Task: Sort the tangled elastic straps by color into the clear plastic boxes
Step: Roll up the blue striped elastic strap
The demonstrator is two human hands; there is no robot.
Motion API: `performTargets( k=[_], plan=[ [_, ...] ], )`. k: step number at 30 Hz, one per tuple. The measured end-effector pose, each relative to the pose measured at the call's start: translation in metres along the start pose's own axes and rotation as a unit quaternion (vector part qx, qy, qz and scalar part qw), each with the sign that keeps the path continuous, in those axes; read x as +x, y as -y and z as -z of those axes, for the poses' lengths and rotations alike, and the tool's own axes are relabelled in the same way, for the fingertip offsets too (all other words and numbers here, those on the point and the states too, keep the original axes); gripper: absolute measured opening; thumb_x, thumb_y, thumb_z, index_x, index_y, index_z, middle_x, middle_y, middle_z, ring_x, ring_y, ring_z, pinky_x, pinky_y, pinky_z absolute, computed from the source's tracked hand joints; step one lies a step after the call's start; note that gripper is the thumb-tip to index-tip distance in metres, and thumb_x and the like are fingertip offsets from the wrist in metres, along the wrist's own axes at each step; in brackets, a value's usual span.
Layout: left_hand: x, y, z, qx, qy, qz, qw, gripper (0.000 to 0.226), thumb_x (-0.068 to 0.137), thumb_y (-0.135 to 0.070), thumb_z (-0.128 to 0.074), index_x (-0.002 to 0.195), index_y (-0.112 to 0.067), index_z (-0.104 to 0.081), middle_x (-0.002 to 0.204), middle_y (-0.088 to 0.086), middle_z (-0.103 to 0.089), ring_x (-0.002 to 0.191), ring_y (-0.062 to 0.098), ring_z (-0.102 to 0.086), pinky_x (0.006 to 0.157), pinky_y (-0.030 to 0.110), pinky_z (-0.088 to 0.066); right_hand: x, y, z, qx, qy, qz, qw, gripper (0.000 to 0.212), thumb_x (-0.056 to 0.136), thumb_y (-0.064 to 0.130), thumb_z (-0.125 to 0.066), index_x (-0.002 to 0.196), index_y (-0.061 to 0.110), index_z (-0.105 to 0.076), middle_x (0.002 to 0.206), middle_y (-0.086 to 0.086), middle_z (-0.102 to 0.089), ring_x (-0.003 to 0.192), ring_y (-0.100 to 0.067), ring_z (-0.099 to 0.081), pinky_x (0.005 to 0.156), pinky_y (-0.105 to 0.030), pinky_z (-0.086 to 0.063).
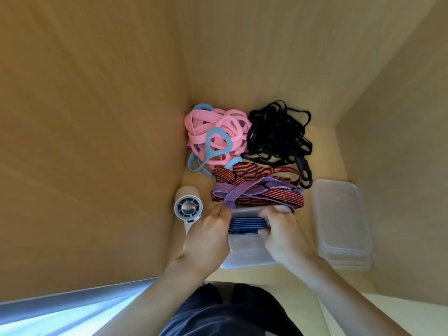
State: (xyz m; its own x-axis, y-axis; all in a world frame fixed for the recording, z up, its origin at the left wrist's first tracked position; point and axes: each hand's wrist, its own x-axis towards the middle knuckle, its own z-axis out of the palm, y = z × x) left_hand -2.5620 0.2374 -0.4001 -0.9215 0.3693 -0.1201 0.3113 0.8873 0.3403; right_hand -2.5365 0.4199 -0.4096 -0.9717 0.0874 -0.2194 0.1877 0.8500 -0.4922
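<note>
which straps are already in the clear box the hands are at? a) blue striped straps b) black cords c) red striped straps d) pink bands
A: the blue striped straps lie in the clear box, with the left hand holding its edge and the right hand gripping them; the pink bands, black cords and red striped straps lie outside it, farther back.

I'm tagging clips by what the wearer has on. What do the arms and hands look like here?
Both forearms are bare, with no sleeves showing. The left hand and right hand wear no gloves, and no ring, watch or wristband is visible. A dark navy garment shows between the arms.
</note>
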Motion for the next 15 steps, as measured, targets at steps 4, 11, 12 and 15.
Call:
performTargets(
  k=[4, 11, 12, 15],
  plan=[
    [0.0, -0.002, 0.005, -0.004, 0.002, -0.014, 1.0, 0.043, 0.084, 0.002, -0.055, 0.122, -0.018, -0.048, 0.123, -0.001, -0.058, 0.104, 0.025, -0.059, 0.063, 0.025, -0.027, -0.002, 0.003, 0.001, 0.031, 0.006, -0.012, 0.999, 0.029, 0.087, 0.011, -0.071, 0.111, 0.014, -0.053, 0.098, -0.005, -0.058, 0.088, -0.027, -0.063, 0.077, -0.041, -0.053],
    [0.004, -0.008, 0.009, 0.011, 0.021, -0.039, 0.999, 0.036, 0.086, -0.011, -0.067, 0.114, -0.018, -0.046, 0.116, -0.002, -0.06, 0.099, 0.022, -0.058, 0.061, 0.025, -0.023, -0.008, 0.002, 0.007, -0.005, 0.011, 0.016, 1.0, 0.028, 0.09, 0.002, -0.063, 0.088, 0.021, -0.043, 0.073, 0.011, -0.046, 0.08, -0.02, -0.061, 0.064, -0.035, -0.049],
    [0.005, -0.01, 0.008, 0.008, 0.025, -0.04, 0.999, 0.037, 0.085, -0.014, -0.07, 0.113, -0.018, -0.046, 0.118, -0.003, -0.058, 0.102, 0.021, -0.057, 0.061, 0.025, -0.024, -0.01, 0.001, 0.008, -0.005, 0.015, 0.011, 1.0, 0.027, 0.091, 0.001, -0.061, 0.088, 0.021, -0.044, 0.074, 0.01, -0.049, 0.081, -0.02, -0.061, 0.066, -0.033, -0.049],
    [0.006, -0.019, 0.001, 0.041, 0.028, -0.023, 0.998, 0.036, 0.087, -0.009, -0.066, 0.115, -0.018, -0.045, 0.122, -0.003, -0.057, 0.105, 0.022, -0.056, 0.064, 0.026, -0.029, -0.013, -0.003, 0.012, -0.005, 0.027, -0.005, 1.0, 0.022, 0.093, 0.003, -0.06, 0.09, 0.02, -0.046, 0.076, 0.009, -0.053, 0.079, -0.019, -0.061, 0.069, -0.032, -0.049]
  ],
)
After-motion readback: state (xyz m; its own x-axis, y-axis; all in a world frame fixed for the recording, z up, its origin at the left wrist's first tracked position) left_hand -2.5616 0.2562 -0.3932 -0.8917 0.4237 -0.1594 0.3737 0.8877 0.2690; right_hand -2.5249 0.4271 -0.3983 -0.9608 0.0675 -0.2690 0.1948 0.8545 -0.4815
